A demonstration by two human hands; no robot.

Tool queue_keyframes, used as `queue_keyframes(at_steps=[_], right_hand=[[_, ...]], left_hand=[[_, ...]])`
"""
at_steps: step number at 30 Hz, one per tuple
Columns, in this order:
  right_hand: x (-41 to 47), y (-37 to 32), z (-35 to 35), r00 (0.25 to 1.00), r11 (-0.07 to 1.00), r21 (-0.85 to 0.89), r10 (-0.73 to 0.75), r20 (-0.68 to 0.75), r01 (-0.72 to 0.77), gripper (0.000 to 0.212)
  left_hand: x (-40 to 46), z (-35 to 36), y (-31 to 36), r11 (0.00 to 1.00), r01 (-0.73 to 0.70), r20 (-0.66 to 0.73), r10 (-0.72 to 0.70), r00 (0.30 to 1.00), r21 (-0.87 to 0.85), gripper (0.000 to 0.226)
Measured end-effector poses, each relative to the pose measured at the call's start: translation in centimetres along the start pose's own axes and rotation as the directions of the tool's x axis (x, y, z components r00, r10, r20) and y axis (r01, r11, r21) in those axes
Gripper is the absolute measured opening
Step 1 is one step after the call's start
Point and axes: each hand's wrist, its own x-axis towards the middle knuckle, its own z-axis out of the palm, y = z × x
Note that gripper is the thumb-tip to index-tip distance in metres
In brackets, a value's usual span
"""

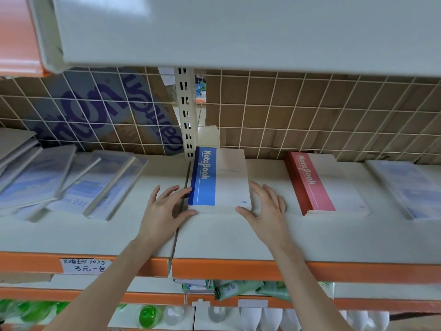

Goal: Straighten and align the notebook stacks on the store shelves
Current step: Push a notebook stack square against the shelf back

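As we're watching: blue notebook stack is sitting on shelf
Left hand: spread, touching its spine side
Right hand: spread, touching its other side

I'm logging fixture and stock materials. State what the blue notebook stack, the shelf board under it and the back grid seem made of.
Blue notebook stack: paper with matte card covers, judging by the thin layered page edges at its front.
Shelf board: probably painted sheet metal, smooth pale grey with a faint sheen and an orange front lip.
Back grid: thin cream-coated wire, likely steel, in front of brown cardboard.
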Motion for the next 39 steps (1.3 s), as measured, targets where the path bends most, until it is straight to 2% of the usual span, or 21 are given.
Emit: queue_keyframes(at_steps=[3,6,12,14,17,20,25,31,36,39], right_hand=[[-0.12,0.16,-0.04,0.999,1.0,0.025,-0.012,-0.049,0.014,0.063],[-0.18,0.39,0.15,1.0,1.0,0.029,-0.01,0.012,0.009,0.061],[-0.08,0.56,0.25,0.997,0.997,-0.071,-0.028,0.067,0.032,0.059],[-0.14,0.6,0.37,0.995,0.993,-0.107,-0.044,0.087,0.053,0.059],[-0.25,0.65,0.38,0.993,0.991,-0.118,-0.05,0.105,0.062,0.06],[-0.2,0.45,0.29,0.994,0.994,-0.104,-0.033,0.104,0.044,0.064],[-0.16,0.1,0.51,0.997,0.997,-0.067,0.044,0.062,-0.04,0.064],[-0.08,-0.04,0.69,0.997,0.996,-0.081,0.034,0.072,-0.028,0.062],[-0.16,-0.09,0.56,0.997,0.989,-0.144,0.04,0.07,-0.03,0.065],[-0.25,-0.15,0.24,0.999,0.993,-0.116,0.034,0.013,-0.032,0.064]], left_hand=[[-0.02,0.03,-0.17,1.0,0.003,-0.01,-0.003,1.0,0.013,0.056],[0.1,0.1,-0.28,1.0,-0.004,-0.006,0.004,1.0,0.011,0.056],[0.22,0.16,-0.42,1.0,-0.017,0.014,0.017,1.0,-0.002,0.055],[0.19,0.19,-0.35,0.996,-0.08,0.002,0.08,0.997,0.034,0.053],[0.1,0.08,-0.12,0.987,-0.141,0.011,0.14,0.99,0.074,0.067],[0.1,0.0,-0.11,0.995,-0.079,0.008,0.079,0.997,0.065,0.074],[-0.06,0.11,-0.16,0.998,0.049,-0.005,-0.049,0.999,0.043,0.063],[0.01,0.17,-0.28,0.999,0.039,0.025,-0.038,0.999,-0.014,0.072],[-0.1,0.4,-0.28,1.0,0.03,-0.028,-0.03,0.999,-0.009,0.085],[-0.13,0.44,-0.23,0.999,0.021,-0.102,-0.017,0.995,0.037,0.063]])
